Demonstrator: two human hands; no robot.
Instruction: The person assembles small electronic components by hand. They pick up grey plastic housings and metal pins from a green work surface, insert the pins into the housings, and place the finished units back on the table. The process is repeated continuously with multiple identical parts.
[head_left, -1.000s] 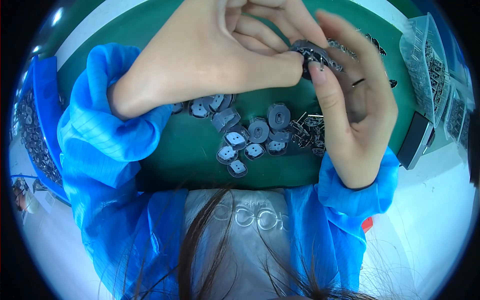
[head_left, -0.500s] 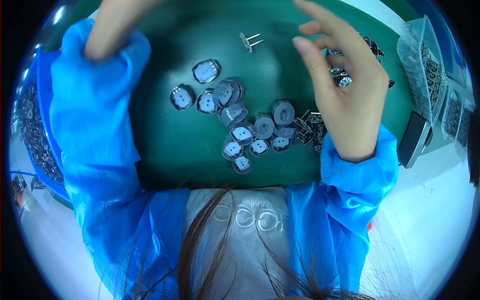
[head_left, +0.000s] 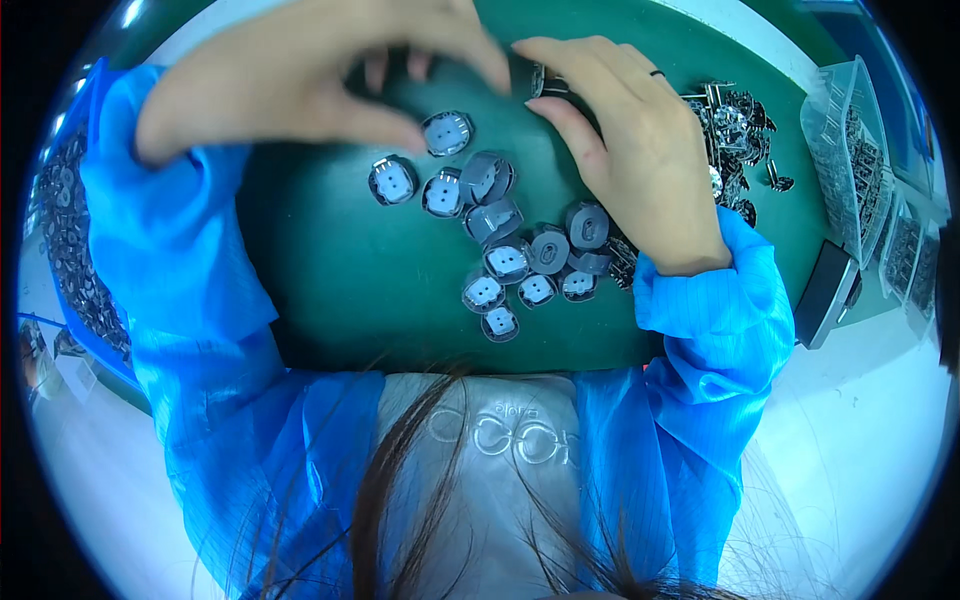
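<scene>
My left hand (head_left: 330,85) is raised over the far left of the green work surface. Its thumb and fingers are spread, with nothing seen between them. Farther right, my right hand (head_left: 635,140) curves around a small metal part with pins (head_left: 545,82). Thumb and index fingertip stand apart on either side of it; contact cannot be made out. Below and between the hands lie several round grey plastic housings (head_left: 549,249), some showing pale, holed inner faces, such as the one nearest my left thumb (head_left: 447,132).
A heap of shiny metal pin parts (head_left: 735,130) lies right of my right hand, with more (head_left: 622,262) beside the housings. Clear plastic bins (head_left: 850,150) of metal parts stand at the right edge, near a black device (head_left: 828,290). A blue bin (head_left: 90,200) of dark parts stands at left.
My left hand has swung down and right into fuller view. My right hand has moved left, around the metal pin part that lay in the open. The housings appear shifted slightly right in view.
</scene>
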